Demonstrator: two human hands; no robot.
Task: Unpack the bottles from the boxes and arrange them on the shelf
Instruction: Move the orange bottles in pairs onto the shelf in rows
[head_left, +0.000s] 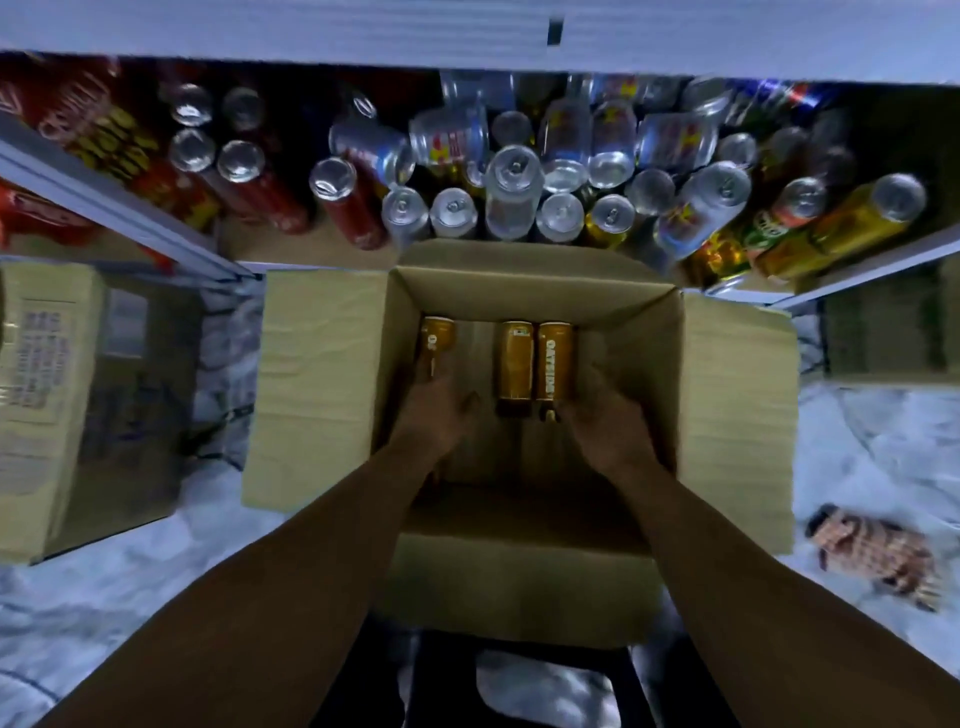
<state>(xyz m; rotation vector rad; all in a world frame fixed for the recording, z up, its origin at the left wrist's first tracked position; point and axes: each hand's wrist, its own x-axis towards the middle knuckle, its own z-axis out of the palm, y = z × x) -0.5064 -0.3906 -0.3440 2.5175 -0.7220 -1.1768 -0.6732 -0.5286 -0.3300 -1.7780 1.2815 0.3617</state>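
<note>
We see the shelf (291, 244) crowded; three gold bottles (516, 358) remain at the box's (519, 291) far wall. Our left hand (436, 415) and right hand (602, 421) reach them, apart; grips unclear.

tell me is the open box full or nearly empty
Nearly empty: only three gold bottles show in the box, bare cardboard around them.

Three golden-brown cylindrical bottles (515, 358) are counted in one open brown cardboard box (322, 374): one at the left, two touching at the right. One closed tan cardboard box (47, 395) is seen at the left. Two hands are counted, the left hand (441, 415) and the right hand (602, 421). The silver-topped metal cans (511, 192) at the far side are too crowded to be counted.
</note>
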